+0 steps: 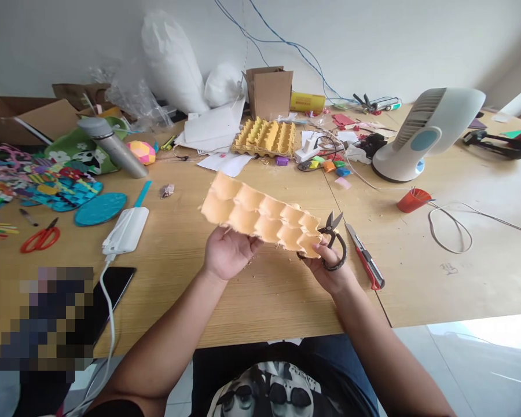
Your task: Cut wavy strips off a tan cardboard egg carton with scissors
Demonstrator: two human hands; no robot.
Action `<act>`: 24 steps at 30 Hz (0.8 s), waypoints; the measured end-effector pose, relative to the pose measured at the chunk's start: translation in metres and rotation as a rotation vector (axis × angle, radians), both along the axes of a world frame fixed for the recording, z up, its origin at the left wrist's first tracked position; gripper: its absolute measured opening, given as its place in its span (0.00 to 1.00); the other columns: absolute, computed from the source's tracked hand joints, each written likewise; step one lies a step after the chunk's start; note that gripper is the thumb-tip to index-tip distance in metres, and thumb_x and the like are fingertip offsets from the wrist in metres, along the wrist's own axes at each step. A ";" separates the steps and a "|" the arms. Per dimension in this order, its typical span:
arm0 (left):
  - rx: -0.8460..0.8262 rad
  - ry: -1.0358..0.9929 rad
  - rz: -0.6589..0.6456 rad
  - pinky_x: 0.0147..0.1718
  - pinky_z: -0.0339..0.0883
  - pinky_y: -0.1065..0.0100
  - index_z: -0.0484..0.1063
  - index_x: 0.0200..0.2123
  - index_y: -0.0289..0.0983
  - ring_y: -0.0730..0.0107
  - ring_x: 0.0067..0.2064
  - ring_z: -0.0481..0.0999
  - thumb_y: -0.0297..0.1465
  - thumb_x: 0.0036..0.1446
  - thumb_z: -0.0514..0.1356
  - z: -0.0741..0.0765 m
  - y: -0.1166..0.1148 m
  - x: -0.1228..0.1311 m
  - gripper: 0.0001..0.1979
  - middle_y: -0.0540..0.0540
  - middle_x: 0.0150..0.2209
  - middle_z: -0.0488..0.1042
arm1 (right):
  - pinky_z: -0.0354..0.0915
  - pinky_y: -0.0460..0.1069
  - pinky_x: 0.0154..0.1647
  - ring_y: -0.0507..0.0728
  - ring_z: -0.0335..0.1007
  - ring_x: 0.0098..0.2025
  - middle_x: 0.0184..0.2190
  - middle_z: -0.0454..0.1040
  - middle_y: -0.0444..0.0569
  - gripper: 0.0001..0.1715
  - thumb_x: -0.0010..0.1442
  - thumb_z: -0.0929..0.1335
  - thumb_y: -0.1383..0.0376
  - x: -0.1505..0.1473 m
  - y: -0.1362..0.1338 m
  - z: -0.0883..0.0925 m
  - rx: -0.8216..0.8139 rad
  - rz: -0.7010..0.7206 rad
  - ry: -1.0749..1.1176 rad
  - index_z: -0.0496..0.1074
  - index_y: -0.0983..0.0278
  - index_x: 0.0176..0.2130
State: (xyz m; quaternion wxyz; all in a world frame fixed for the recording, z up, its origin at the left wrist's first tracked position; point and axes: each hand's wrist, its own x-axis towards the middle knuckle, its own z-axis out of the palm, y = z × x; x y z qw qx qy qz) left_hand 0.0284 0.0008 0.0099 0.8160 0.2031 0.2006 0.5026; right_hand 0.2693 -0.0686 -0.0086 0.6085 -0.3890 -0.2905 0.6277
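Observation:
A cut strip of orange-yellow egg tray, two cups wide, is held up over the table, its hollows facing me. My left hand grips its lower edge from beneath, the fingertips partly hidden behind it. At the strip's right end my right hand pinches the corner with the thumb in front. That same hand also carries black-handled scissors, their blades apart and pointing up and away. Just right of this hand lies a red and grey utility knife on the wood.
A larger yellow egg tray lies at the back, near a cardboard box. A white fan and red cup stand right. Left are a steel bottle, red-handled scissors, a white power bank and a phone.

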 end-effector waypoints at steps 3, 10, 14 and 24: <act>0.036 0.069 -0.124 0.59 0.69 0.55 0.74 0.52 0.39 0.59 0.54 0.77 0.30 0.60 0.59 -0.006 -0.010 0.014 0.17 0.43 0.50 0.79 | 0.72 0.52 0.45 0.59 0.74 0.48 0.47 0.78 0.46 0.20 0.51 0.78 0.60 -0.007 0.005 -0.005 -0.051 -0.046 0.072 0.74 0.55 0.43; 0.259 0.295 -0.175 0.57 0.68 0.58 0.66 0.59 0.46 0.59 0.60 0.72 0.36 0.63 0.63 -0.010 -0.032 0.033 0.22 0.44 0.63 0.69 | 0.70 0.54 0.50 0.61 0.74 0.49 0.49 0.77 0.49 0.29 0.51 0.79 0.61 -0.023 0.002 -0.009 0.173 0.008 -0.167 0.72 0.57 0.51; 0.254 0.403 -0.068 0.45 0.73 0.66 0.68 0.55 0.44 0.64 0.53 0.75 0.36 0.63 0.64 -0.013 -0.027 0.029 0.19 0.45 0.59 0.72 | 0.70 0.55 0.48 0.60 0.74 0.43 0.40 0.77 0.49 0.28 0.50 0.79 0.53 -0.020 0.000 -0.016 0.162 0.108 -0.287 0.72 0.59 0.47; 0.327 0.531 -0.225 0.60 0.65 0.58 0.65 0.64 0.46 0.53 0.66 0.64 0.35 0.63 0.61 -0.012 -0.026 0.019 0.26 0.46 0.64 0.68 | 0.70 0.55 0.45 0.62 0.74 0.45 0.42 0.76 0.49 0.22 0.51 0.77 0.54 -0.010 -0.001 0.002 0.060 0.114 -0.164 0.72 0.57 0.44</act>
